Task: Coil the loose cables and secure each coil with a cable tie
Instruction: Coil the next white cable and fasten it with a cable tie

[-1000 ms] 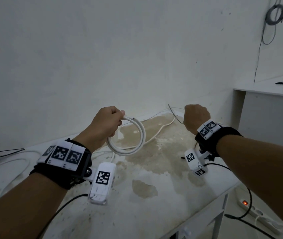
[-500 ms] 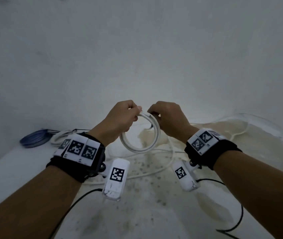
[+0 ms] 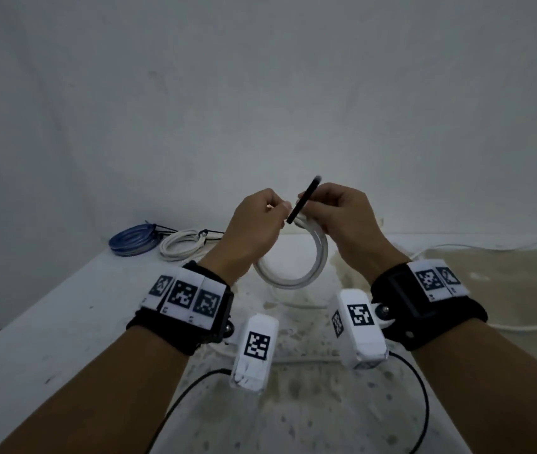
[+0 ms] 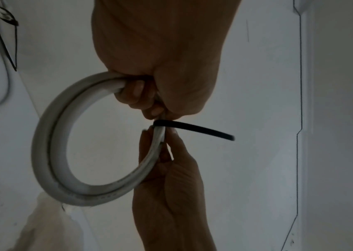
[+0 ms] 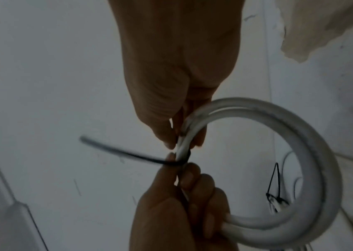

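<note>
A white cable coil (image 3: 293, 275) hangs in the air above the white table (image 3: 47, 339), held between both hands. My left hand (image 3: 280, 211) grips the top of the coil (image 4: 48, 144) with its fingers (image 4: 137, 91) curled round it. My right hand (image 3: 306, 214) pinches the coil (image 5: 313, 144) just beside the left one. A black cable tie (image 3: 303, 199) is looped round the coil between the two hands. Its free tail (image 4: 203, 130) sticks out up and away from the coil. The same tail (image 5: 117, 149) is blurred in the right wrist view.
At the table's back left lie a blue cable coil (image 3: 133, 240) and a white cable coil (image 3: 182, 245), each with a black tie. A loose white cable (image 3: 489, 326) runs over the stained right part of the table. A bare wall stands close behind.
My right hand came in from the right to the coil. A black tie now sits round the coil with its tail sticking up. The view swung left.
</note>
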{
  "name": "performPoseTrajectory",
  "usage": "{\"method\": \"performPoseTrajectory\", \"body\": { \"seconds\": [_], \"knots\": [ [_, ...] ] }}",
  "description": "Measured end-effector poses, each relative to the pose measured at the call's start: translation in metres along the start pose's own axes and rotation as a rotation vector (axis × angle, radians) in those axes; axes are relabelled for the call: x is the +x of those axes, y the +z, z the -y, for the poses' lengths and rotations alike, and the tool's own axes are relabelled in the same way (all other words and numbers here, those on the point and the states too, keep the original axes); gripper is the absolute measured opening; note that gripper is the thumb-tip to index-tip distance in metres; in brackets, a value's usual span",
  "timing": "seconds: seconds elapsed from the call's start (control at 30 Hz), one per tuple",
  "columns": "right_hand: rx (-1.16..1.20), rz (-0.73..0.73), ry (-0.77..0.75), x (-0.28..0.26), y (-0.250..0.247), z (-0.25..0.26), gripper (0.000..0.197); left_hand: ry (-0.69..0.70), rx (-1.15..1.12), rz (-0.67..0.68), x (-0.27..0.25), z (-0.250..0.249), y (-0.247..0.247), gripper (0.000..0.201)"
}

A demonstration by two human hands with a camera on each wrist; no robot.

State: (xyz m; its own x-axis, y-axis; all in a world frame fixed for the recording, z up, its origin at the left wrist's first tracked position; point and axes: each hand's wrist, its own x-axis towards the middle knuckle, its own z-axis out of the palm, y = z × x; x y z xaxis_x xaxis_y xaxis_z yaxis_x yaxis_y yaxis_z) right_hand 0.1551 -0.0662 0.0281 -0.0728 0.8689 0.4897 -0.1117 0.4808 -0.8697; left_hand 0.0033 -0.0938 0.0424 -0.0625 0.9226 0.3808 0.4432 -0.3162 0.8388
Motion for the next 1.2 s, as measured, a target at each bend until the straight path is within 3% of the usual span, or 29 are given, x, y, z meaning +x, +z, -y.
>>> {"method": "performPoseTrajectory", "body": {
  "seconds": [0.2, 0.4, 0.5, 0.6, 0.7, 0.8, 0.87, 0.97, 1.03, 1.13, 1.2],
  "knots": [
    [-0.091, -0.011, -0.029, 0.011, -0.005, -0.015, 0.008, -0.003, -0.003, -0.027, 0.016, 0.016, 0.023, 0.015],
    [-0.147, -0.046, -0.009, 0.014, -0.011, -0.022, 0.006, -0.008, 0.029, 0.100, 0.025, 0.021, 0.028, 0.039],
    [-0.364, -0.069, -0.036, 0.021, -0.013, -0.029, 0.005, -0.034, 0.020, 0.074, 0.028, 0.022, 0.029, 0.040],
    [-0.614, -0.076, -0.149, 0.023, -0.015, -0.024, 0.018, -0.064, 0.000, -0.045, 0.031, 0.024, 0.026, 0.040],
    [-0.624, 0.122, -0.232, 0.016, -0.015, -0.002, 0.023, -0.090, -0.019, -0.153, 0.034, 0.027, 0.018, 0.037],
    [-0.528, 0.281, -0.238, 0.008, -0.005, 0.016, 0.014, -0.107, -0.048, -0.165, 0.031, 0.029, 0.015, 0.031],
    [-0.401, 0.189, -0.257, 0.006, 0.003, 0.017, 0.012, -0.097, -0.042, -0.130, 0.027, 0.028, 0.018, 0.024],
    [-0.337, 0.004, -0.172, 0.010, 0.010, 0.010, 0.022, -0.072, -0.030, -0.109, 0.024, 0.022, 0.023, 0.036],
    [-0.535, -0.061, -0.184, 0.015, 0.009, 0.004, 0.028, -0.038, -0.026, -0.098, 0.023, 0.017, 0.026, 0.035],
    [-0.866, -0.023, -0.188, 0.018, 0.007, 0.001, 0.025, -0.005, 0.015, -0.095, 0.020, 0.013, 0.028, 0.034],
    [-0.955, -0.012, -0.175, 0.018, 0.004, 0.002, 0.024, -0.008, 0.029, -0.109, 0.020, 0.012, 0.027, 0.034]
  ]
}}
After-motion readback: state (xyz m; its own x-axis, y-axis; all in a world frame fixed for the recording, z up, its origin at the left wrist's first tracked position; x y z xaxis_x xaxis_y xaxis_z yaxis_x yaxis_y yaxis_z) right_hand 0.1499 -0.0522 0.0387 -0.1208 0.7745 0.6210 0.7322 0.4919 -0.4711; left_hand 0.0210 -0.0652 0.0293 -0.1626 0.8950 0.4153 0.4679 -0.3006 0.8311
